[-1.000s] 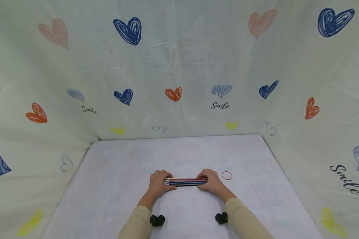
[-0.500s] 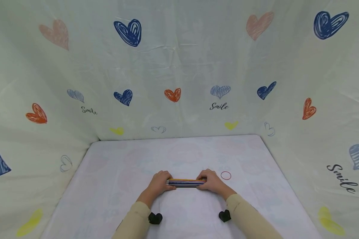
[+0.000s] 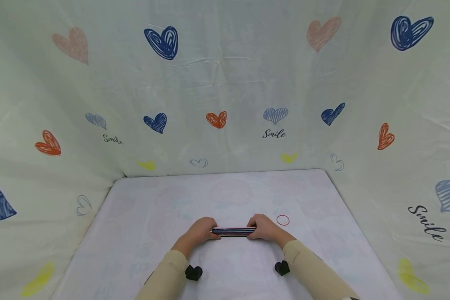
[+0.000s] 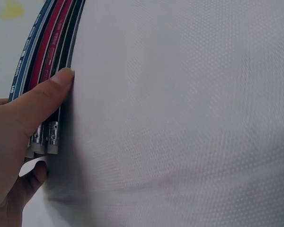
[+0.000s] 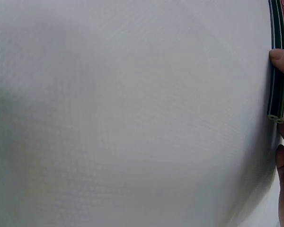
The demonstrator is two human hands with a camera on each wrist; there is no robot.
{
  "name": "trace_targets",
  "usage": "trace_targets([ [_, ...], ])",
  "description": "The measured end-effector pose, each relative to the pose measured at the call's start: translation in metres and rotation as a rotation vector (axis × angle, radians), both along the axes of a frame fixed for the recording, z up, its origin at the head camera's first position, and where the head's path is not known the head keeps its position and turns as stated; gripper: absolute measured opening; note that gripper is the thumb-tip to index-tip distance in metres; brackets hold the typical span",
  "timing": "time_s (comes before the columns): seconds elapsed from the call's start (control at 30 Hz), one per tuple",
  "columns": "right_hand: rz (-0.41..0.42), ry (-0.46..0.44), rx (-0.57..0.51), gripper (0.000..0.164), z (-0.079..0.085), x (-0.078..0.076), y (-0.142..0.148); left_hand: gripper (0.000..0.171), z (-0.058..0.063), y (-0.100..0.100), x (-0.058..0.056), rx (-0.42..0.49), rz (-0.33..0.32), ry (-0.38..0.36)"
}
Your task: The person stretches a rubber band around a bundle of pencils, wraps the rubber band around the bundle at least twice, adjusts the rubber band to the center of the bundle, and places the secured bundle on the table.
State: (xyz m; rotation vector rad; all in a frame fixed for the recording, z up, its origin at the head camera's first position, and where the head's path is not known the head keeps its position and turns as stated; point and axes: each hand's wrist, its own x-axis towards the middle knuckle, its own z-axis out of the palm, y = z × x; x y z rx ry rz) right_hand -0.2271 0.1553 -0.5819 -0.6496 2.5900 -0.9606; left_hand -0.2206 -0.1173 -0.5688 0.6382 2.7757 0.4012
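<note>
One left hand (image 3: pixel 199 232), one right hand (image 3: pixel 265 228), two sleeves (image 3: pixel 165 275). One bench (image 3: pixel 225 191), one red ring (image 3: pixel 283 225). Pencils (image 3: pixel 233 231): at least three; overlapping, exact count not tellable. Two black heart-shaped pieces (image 3: pixel 193 273). One backdrop (image 3: pixel 217 91), printed with: five dark blue hearts (image 3: pixel 156 123), three light blue hearts (image 3: pixel 275 115), three orange hearts (image 3: pixel 216 120), two pink hearts (image 3: pixel 323 34), three outlined hearts (image 3: pixel 198 163), four yellow prints (image 3: pixel 288 158), three "Smile" words (image 3: pixel 274 133).
</note>
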Motion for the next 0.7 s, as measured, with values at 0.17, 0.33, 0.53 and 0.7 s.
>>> trace_targets([
  [0.17,0.006,-0.067,-0.001,0.015,0.004,0.002,-0.001,0.028,0.008,0.000,0.001,0.000,-0.004,-0.095],
  [0.33,0.033,-0.079,-0.007,0.011,0.010,0.005,-0.001,0.022,0.019,-0.002,0.002,0.078,0.004,-0.213],
  [0.53,0.077,-0.088,-0.032,0.010,0.022,0.006,0.001,0.016,0.032,-0.004,0.003,0.140,-0.018,-0.281],
  [0.7,0.113,-0.095,-0.034,0.012,0.035,0.005,0.003,0.015,0.046,-0.004,0.005,0.164,-0.021,-0.283],
])
